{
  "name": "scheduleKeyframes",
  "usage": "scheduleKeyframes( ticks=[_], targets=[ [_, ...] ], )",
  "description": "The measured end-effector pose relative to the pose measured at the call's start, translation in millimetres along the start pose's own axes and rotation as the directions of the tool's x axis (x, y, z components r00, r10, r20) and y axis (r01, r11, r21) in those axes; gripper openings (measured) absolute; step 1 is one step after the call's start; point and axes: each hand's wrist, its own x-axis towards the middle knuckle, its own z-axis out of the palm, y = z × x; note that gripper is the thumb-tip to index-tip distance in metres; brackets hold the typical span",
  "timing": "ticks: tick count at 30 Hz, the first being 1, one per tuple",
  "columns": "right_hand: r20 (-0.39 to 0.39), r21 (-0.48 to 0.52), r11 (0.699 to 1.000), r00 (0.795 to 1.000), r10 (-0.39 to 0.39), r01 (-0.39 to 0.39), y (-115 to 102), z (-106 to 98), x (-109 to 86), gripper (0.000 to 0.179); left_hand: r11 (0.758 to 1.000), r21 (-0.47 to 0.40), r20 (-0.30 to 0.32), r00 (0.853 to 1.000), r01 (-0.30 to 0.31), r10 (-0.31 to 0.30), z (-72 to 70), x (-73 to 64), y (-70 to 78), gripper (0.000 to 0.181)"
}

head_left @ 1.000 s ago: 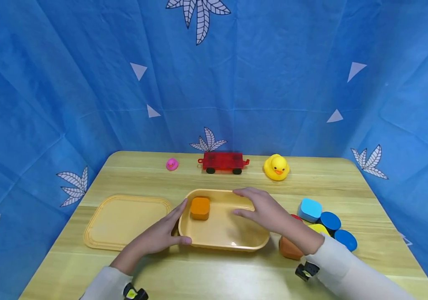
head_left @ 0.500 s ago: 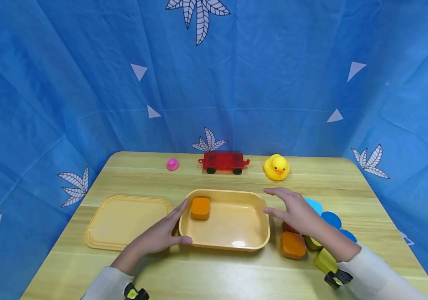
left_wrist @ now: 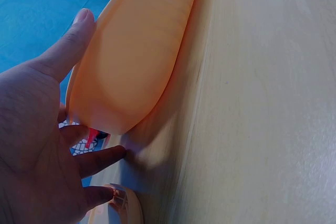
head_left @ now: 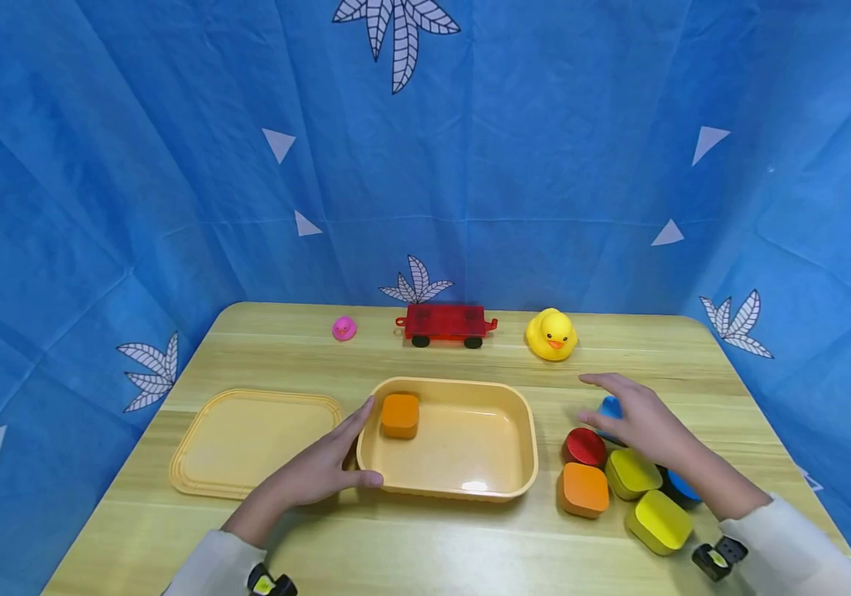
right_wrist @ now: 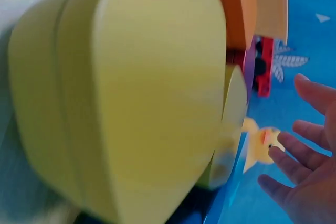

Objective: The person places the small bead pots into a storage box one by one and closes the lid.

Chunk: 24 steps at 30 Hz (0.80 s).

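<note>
My left hand (head_left: 321,465) rests against the left end of a pale orange plastic box (head_left: 470,430), its thumb along the near side and its fingers spread along the left end. In the left wrist view the thumb touches the outer wall of the box (left_wrist: 136,51). An orange square block (head_left: 399,415) lies inside at the left. My right hand (head_left: 645,422) hovers over a light blue block (head_left: 609,410), partly hiding it, with fingers spread and holding nothing. Close by are a red round block (head_left: 584,447), an orange block (head_left: 584,490), yellow blocks (head_left: 660,521) and a half-hidden blue one (head_left: 682,488).
Left of the box lies a flat pale orange lid (head_left: 254,443). Along the table's back edge stand a small pink duck (head_left: 344,329), a red toy wagon (head_left: 445,323) and a yellow duck (head_left: 551,335). Blue patterned cloth (head_left: 425,165) hangs behind.
My right hand has moved right, from over the box to above the blocks. More of the red, orange and yellow blocks shows. The left hand and the box have stayed put.
</note>
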Motion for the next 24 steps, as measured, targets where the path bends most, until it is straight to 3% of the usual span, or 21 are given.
scheduleKeyframes(
  ticks=[11,24],
  targets=[
    [0.070,0.002,0.998,0.995,0.068,-0.068,27.1,-5.8,-2.6,0.071,1.000,-0.001,0.003,1.000,0.019,-0.019,-0.1,0.2,0.5,0.112],
    [0.154,-0.043,0.994,0.982,0.108,-0.102,34.8,-3.4,-3.3,0.073,0.999,-0.027,0.001,1.000,0.020,-0.020,-0.5,-0.5,-1.1,0.114]
  ],
)
